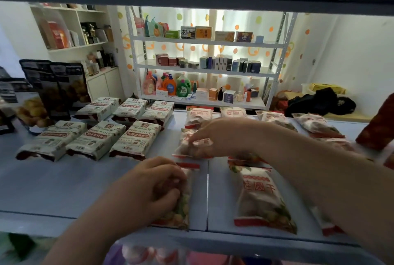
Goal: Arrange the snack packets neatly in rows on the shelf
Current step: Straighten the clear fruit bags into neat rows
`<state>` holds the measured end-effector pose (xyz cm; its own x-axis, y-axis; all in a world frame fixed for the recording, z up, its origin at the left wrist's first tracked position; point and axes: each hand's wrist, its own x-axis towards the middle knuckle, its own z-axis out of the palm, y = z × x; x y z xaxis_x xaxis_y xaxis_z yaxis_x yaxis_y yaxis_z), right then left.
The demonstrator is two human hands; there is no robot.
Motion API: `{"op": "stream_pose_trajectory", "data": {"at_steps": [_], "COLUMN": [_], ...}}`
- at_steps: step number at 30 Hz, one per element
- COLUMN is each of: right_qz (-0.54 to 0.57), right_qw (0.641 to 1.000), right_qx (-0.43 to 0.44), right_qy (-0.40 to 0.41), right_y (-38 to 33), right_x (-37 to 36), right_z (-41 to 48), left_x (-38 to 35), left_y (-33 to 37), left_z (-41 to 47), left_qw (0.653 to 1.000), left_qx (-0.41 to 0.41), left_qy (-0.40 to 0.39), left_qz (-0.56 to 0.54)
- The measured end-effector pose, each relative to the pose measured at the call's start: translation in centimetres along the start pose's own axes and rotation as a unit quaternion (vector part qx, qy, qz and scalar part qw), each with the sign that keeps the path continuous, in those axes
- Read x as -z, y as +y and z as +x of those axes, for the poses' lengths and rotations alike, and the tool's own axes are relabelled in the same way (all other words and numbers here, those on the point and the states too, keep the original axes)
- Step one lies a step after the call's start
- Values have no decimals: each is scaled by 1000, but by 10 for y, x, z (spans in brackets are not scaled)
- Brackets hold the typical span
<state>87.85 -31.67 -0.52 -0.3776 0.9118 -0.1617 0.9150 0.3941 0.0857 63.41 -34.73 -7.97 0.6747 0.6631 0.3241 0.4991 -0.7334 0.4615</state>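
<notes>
A small shop: snack packets (136, 141) lie in rows on the shelf (64, 181) left of the hands, and beyond them a rack (204, 68) holds boxed goods and detergent bottles (170, 84).

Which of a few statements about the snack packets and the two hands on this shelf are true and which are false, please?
1. The left hand rests on a packet at the shelf's front edge. True.
2. The right hand is lifted clear of every packet. False: its fingers are on a red-and-white packet in the middle of the shelf.
3. The green-and-white packets lie in two rows of three. True.
4. The green-and-white packets sit to the right of the red-and-white ones. False: they are on the left.
5. The tall dark pouches lie flat. False: they stand upright at the far left.
</notes>
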Motion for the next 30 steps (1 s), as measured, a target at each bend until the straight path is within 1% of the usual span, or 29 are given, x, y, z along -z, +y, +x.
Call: {"op": "stream_pose_trajectory", "data": {"at_steps": [4,7,11,13,14,17,19,24,30], "right_qz": [20,1,-2,17,42,116,133,82,88], "right_qw": [1000,999,998,995,991,956,936,920,925], "right_qx": [-20,-29,-56,-79,-95,-137,-161,-208,-188], "right_qy": [14,14,15,52,89,231,285,322,319], "right_y": [-8,-11,-18,-22,-25,-41,-54,-64,-63], "right_x": [-4,-5,-5,-5,-6,-24,-46,-96,-124], "right_z": [-5,-7,-16,-31,-42,-85,-111,-143,-150], "left_x": [-7,-16,-24,-25,-24,-24,-26,-31,-34], "left_y": [1,8,14,10,8,4,4,2,3], "left_z": [7,13,16,13,12,9,9,10,11], "left_qw": [1000,999,997,994,993,993,993,994,994], "left_qx": [-14,-22,-28,-34,-37,-49,-52,-42,-38], "left_qy": [13,14,10,-10,-19,-31,-29,-12,20], "left_qz": [-15,-26,-78,-103,-109,-100,-100,-97,-97]}}
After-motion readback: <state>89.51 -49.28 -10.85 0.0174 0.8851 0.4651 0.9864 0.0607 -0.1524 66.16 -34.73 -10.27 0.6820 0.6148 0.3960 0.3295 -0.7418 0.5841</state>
